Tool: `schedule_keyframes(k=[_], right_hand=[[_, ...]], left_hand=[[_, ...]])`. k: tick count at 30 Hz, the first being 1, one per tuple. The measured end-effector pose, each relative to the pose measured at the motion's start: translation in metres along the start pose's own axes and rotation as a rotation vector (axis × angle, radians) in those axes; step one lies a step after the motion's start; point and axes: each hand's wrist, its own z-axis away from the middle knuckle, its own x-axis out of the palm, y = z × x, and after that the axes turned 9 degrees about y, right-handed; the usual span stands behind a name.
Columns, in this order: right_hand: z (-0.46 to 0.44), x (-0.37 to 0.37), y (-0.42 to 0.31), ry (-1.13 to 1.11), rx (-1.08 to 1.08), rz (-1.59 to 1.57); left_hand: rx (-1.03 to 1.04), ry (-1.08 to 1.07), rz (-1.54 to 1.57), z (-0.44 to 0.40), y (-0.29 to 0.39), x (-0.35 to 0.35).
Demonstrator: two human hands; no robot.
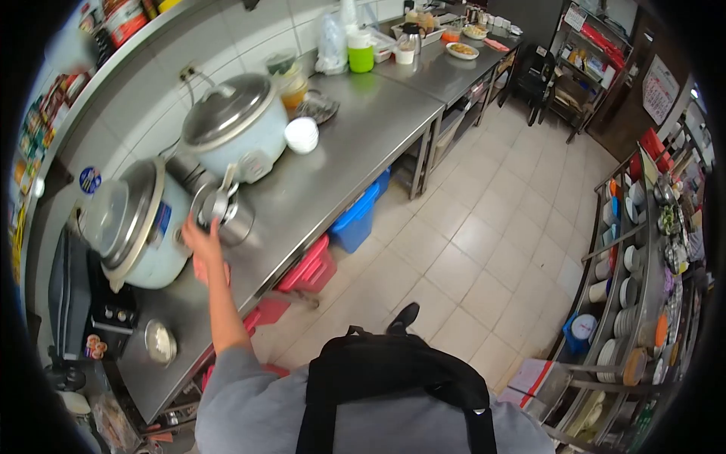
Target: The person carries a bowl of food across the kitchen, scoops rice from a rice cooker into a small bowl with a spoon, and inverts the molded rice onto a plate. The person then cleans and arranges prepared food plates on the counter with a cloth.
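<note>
My left hand [202,240] reaches over the steel counter with its thumb and fingers apart. It is between a large pale blue rice cooker [151,261] and a metal pot [240,221]. I cannot tell whether the fingertips touch the cooker's side. A ladle or scoop [220,203] stands in the pot, its handle tilted up. Something pinkish-red, like a cloth [200,270], shows beside my wrist, partly hidden by it. My right hand is out of view.
A second rice cooker [234,136] stands farther along the steel counter [363,136], near white bowls [302,135]. A small bowl of rice [160,342] sits near the counter's near end. Blue and red bins [354,223] are underneath. A dish rack [624,303] lines the right.
</note>
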Motion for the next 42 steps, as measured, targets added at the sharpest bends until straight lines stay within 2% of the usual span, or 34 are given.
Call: schedule_keyframes(k=[1,3,5,6,7,9,11,14,16,17,18,20,22,24,27,29,30,32,33,34,35,37,38,40,41,42], right_hand=[[-0.008,0.005,-0.042,-0.003,-0.023,0.057],[-0.026,0.015,-0.139,0.002,-0.048,0.115],[-0.038,0.029,-0.238,0.002,-0.245,0.042],[-0.130,0.042,-0.249,-0.056,-0.608,0.284],[-0.078,0.065,-0.319,0.085,-0.380,0.116],[-0.061,0.102,-0.430,-0.122,-0.474,0.213],[-0.043,0.143,-0.526,-0.215,-0.603,0.237],[-0.014,0.197,-0.633,-0.274,-0.781,0.210],[0.001,0.217,-0.667,-0.282,-0.802,0.208],[-0.001,0.226,-0.680,-0.354,-0.826,0.213],[-0.007,0.230,-0.698,-0.424,-0.854,0.217],[-0.040,0.226,-0.702,-0.420,-0.941,0.401],[-0.070,0.201,-0.686,-0.366,-0.758,0.436],[-0.073,0.149,-0.665,-0.310,-0.489,0.415],[-0.039,0.038,-0.658,-0.366,-1.064,0.612],[-0.037,0.021,-0.673,-0.275,-0.660,0.533],[-0.043,0.020,-0.678,-0.265,-0.714,0.157],[-0.062,0.023,-0.712,-0.185,-0.465,-0.166],[-0.076,0.030,-0.758,-0.133,-0.173,-0.114],[-0.035,0.038,-0.799,-0.141,-0.239,-0.213],[-0.013,0.043,-0.834,-0.212,-0.301,-0.237],[0.017,0.051,-0.898,-0.343,-0.394,-0.352],[0.020,0.053,-0.926,-0.464,-0.435,-0.383],[0.028,0.055,-0.986,-0.717,-0.487,-0.463],[0.030,0.060,-1.016,-0.726,-0.490,-0.456],[0.033,0.065,-1.049,-0.858,-0.432,-0.594]], left_hand=[[0.018,0.091,-0.069,0.011,0.014,-0.003],[-0.028,0.081,-0.044,0.031,0.056,-0.025],[-0.075,0.167,-0.189,0.063,0.056,-0.025],[-0.234,0.140,-0.389,0.079,0.046,-0.024],[-0.387,0.114,-0.590,0.100,0.023,-0.018],[-0.255,-0.108,-0.922,0.147,-0.048,0.001],[-0.576,-0.344,-0.776,0.138,-0.023,0.002],[-0.518,-0.283,-0.699,0.153,-0.085,0.017],[-0.399,-0.425,-0.667,0.154,-0.082,0.017],[-0.473,-0.438,-0.632,0.152,-0.059,0.017],[-0.549,-0.448,-0.593,0.143,-0.002,0.024],[-0.184,-0.414,-0.509,0.171,0.020,0.046],[-0.096,-0.348,-0.291,0.175,0.099,0.093],[-0.132,-0.401,0.039,0.168,0.206,0.165],[-0.022,-0.584,0.550,0.131,0.370,0.282],[0.099,-0.661,0.778,0.099,0.458,0.353],[0.097,-0.720,0.761,0.083,0.502,0.377],[0.239,-0.764,0.924,0.067,0.564,0.438],[0.144,-0.887,1.015,0.056,0.600,0.456],[0.046,-1.008,1.102,0.047,0.636,0.467],[0.064,-1.010,1.115,0.042,0.668,0.479],[0.129,-1.266,1.267,0.040,0.731,0.502],[0.139,-1.258,1.274,0.046,0.758,0.514],[0.533,-1.013,1.357,0.063,0.806,0.532],[0.531,-1.006,1.349,0.077,0.826,0.540],[0.621,-1.110,1.366,0.094,0.845,0.550]])
